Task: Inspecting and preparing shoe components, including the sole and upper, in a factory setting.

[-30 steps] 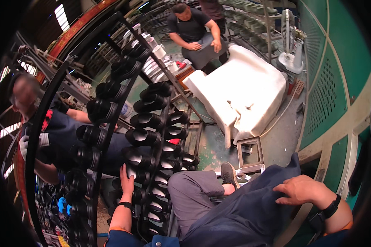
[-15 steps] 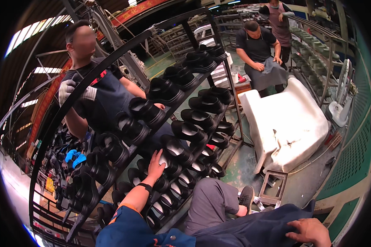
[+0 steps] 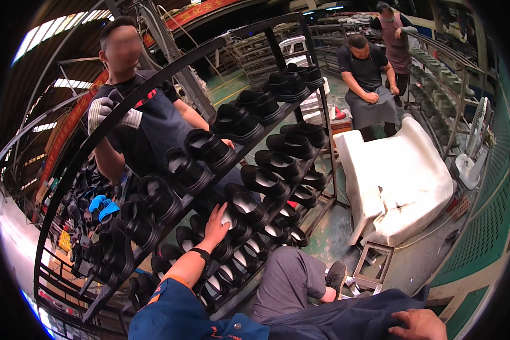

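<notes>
My left hand [image 3: 216,225] reaches into a black rack [image 3: 170,226] holding rows of black shoes. Its fingers are stretched out and rest against a black shoe [image 3: 241,228] with a pale inside; no closed grip shows. Just above the fingertips sits another black slip-on shoe [image 3: 247,205] on the same tier. My right hand [image 3: 420,325] lies at the lower right on a dark blue apron [image 3: 345,313] over my lap, fingers loosely apart, holding nothing.
Across the rack stands a person [image 3: 153,122] in a dark apron and striped glove. Another person [image 3: 368,85] sits beyond a large white draped block [image 3: 396,175]. A metal frame [image 3: 374,265] lies near my foot. A fan [image 3: 470,164] and green perforated panel [image 3: 476,226] border the right.
The whole view has shifted slightly, moving the rack and people a little rightward and down. My left hand stays at the same shoe, and my right hand stays on the apron.
</notes>
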Demonstrator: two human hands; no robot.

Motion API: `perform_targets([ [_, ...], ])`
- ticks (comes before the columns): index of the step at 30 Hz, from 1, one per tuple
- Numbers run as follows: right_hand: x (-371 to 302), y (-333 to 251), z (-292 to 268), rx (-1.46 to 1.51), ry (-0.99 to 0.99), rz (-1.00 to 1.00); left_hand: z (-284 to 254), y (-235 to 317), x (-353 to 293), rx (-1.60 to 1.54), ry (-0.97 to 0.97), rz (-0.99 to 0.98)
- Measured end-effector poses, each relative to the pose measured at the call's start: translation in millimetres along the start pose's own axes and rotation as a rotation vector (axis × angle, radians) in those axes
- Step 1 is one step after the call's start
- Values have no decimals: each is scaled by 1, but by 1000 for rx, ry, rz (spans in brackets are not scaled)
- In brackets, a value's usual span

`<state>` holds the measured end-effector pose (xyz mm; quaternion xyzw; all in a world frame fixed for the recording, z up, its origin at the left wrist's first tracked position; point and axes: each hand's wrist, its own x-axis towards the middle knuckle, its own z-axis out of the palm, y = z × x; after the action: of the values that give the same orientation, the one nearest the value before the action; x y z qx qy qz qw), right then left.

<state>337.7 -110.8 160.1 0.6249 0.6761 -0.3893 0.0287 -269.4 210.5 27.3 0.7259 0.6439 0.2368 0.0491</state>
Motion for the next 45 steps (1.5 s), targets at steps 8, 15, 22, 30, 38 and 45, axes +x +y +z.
perform_targets([
  [8, 1, -1, 0, -4, -18, 15, 0, -3, 0, 18, 14, 28],
  [15, 0, -5, -2, 4, -33, 27, -1, 1, 0, 25, 1, -8],
  [22, 0, -4, -1, 2, -35, 18, -3, 2, -2, -14, -21, -41],
  [30, 0, -4, -3, -7, -40, 5, -1, -3, 0, 9, -3, -24],
  [38, 0, -2, -1, -7, -51, 20, 1, -2, -1, 35, 9, 3],
  [45, -1, -5, -2, -9, -45, 19, -3, 5, -1, -19, -26, -34],
])
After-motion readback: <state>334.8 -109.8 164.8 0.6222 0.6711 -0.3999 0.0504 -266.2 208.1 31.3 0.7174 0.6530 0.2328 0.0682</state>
